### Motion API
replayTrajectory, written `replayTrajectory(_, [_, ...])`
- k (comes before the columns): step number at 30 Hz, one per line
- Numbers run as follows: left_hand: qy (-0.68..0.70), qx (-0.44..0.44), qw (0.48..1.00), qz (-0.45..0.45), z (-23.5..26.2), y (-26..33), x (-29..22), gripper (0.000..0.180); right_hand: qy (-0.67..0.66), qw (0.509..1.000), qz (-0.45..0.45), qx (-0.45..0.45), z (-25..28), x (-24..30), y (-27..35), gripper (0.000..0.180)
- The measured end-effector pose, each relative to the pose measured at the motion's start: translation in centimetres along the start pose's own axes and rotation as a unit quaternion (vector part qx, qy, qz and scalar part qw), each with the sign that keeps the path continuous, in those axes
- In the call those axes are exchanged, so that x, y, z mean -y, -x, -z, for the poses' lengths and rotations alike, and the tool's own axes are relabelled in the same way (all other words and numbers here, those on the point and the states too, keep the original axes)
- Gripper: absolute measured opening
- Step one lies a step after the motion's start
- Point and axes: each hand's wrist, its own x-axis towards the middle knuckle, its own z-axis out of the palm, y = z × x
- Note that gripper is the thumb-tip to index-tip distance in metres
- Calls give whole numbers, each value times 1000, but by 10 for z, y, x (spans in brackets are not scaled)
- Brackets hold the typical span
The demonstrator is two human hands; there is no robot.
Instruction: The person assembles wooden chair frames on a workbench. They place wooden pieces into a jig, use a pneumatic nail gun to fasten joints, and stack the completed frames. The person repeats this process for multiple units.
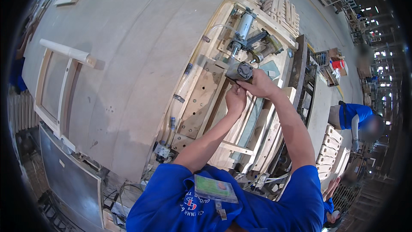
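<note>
Tool [241, 72]: rounded, grey, metallic | right hand [261, 84]: grip around it | left hand [236, 99]: grip, cannot tell

Left of the silver cylinder [246, 23], beyond its clear hose [221, 26], the broad grey surface [141, 60] leaves a hand room, while the grey tool [241, 71] just below it and olive tool [270, 48] to its right obstruct.

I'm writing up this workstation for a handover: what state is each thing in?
Right hand, closed around the handheld tool
Handheld tool, held; running or not, can't tell
Left hand, fingers bunched just below the tool; grip unclear
Second tool, lying down, unheld
Wooden frame, pieces joined
Wooden pieces, stacked
</note>
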Motion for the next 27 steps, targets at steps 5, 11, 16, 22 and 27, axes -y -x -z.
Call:
replayTrajectory(5, [24, 8, 998, 65, -1, -3, -6, 30, 49, 998, -31, 39, 6, 15, -8, 57])
replayTrajectory(11, [0, 20, 997, 71, 7, 8, 4, 32, 42, 999, 8, -29, -5, 43, 23, 46])
replayTrajectory(16, [-42, 146, 978, 146, 70, 112, -17, 30, -79, 993, -69, 61, -31, 76, 101, 50])
replayTrajectory(22, [13, 208, 923, 325, 151, 186, -31, 26, -137, 981, -40, 134, -102, 104, 138, 45])
replayTrajectory(27, [55, 202, 928, 308, 162, 186, -24, 26, -124, 981, -19, 148, -112, 116, 131, 46])
